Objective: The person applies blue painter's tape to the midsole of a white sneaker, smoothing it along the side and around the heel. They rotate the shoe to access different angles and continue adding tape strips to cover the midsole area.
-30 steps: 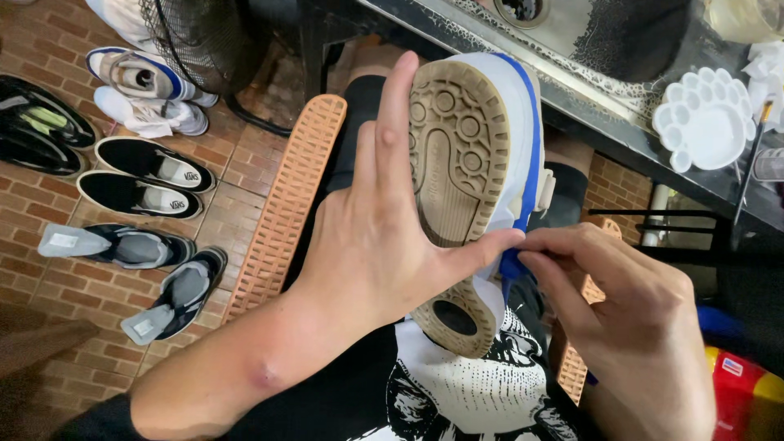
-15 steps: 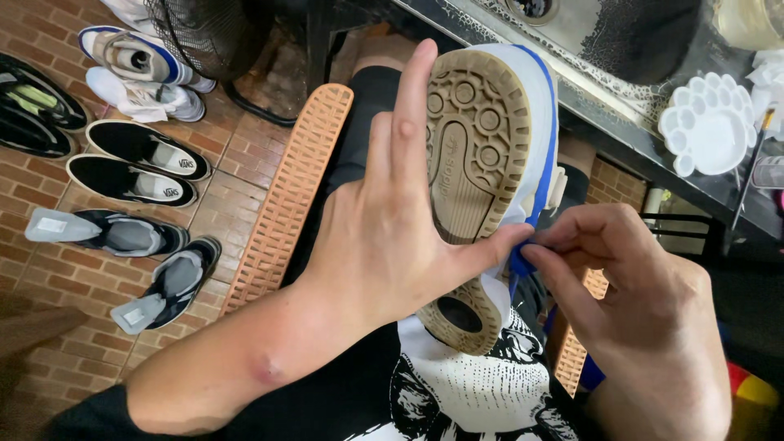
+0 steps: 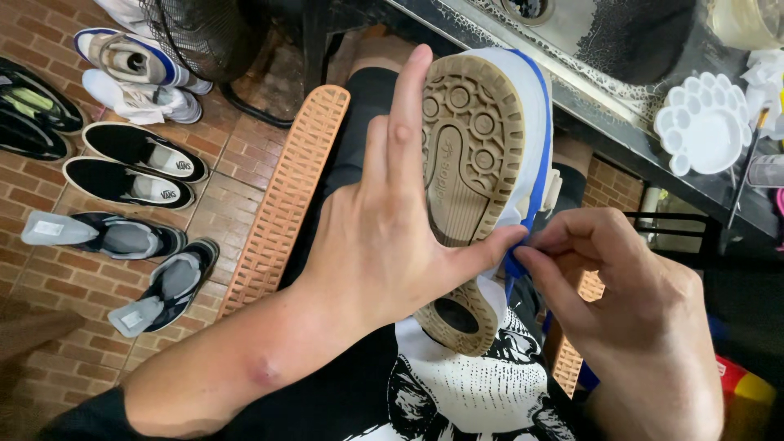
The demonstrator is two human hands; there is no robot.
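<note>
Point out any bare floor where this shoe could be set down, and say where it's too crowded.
Bare brick floor lies between the black slip-on pair and the orange sole, and below the grey shoe. The far left is crowded with rows of shoes up to the blue-trimmed pair. The table holds a white palette; its edge is narrow.

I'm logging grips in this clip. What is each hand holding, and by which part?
The left hand lies flat on the tan sole of the shoe. The right hand pinches blue tape at the sole's edge.
</note>
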